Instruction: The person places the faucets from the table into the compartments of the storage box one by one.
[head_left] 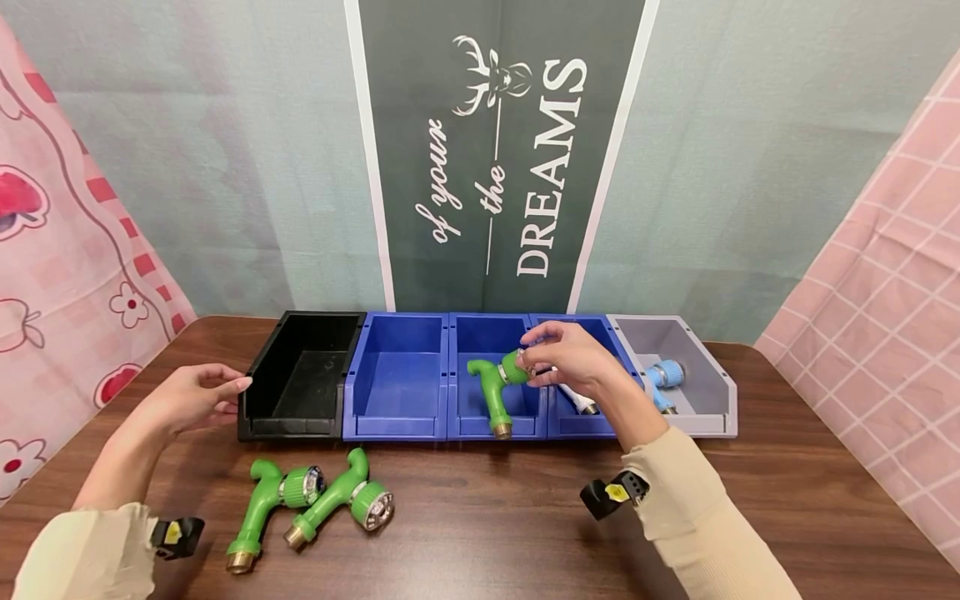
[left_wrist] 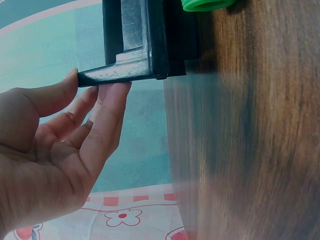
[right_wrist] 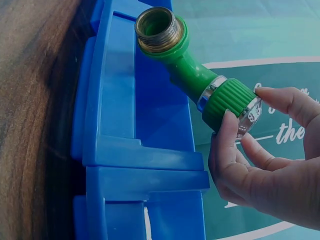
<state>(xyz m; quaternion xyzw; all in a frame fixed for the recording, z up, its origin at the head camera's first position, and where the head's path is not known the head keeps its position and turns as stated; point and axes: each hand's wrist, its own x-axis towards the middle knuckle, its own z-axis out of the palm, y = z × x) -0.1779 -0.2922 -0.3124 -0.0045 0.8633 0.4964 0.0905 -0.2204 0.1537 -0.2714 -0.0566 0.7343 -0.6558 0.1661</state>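
My right hand [head_left: 572,357] grips a green tap [head_left: 492,392] by its ribbed knob, thumb and fingers round the chrome-coloured end. The tap hangs over the middle blue bin [head_left: 459,427]; its threaded brass end [right_wrist: 159,29] faces the camera in the right wrist view. At the left, my left hand [head_left: 187,400] holds the side wall of the black bin [head_left: 251,421], thumb at the rim and fingertips against the outer face. Two more green taps, one upright-spouted [head_left: 258,508] and one slanted [head_left: 333,496], lie on the table in front of the bins.
Five bins stand side by side along the back of the wooden table [head_left: 480,533]. A white tap [head_left: 577,398] lies in the right blue bin, partly hidden by my right hand. In the grey bin [head_left: 697,392] lies a light blue tap [head_left: 663,377]. Curtains surround the table.
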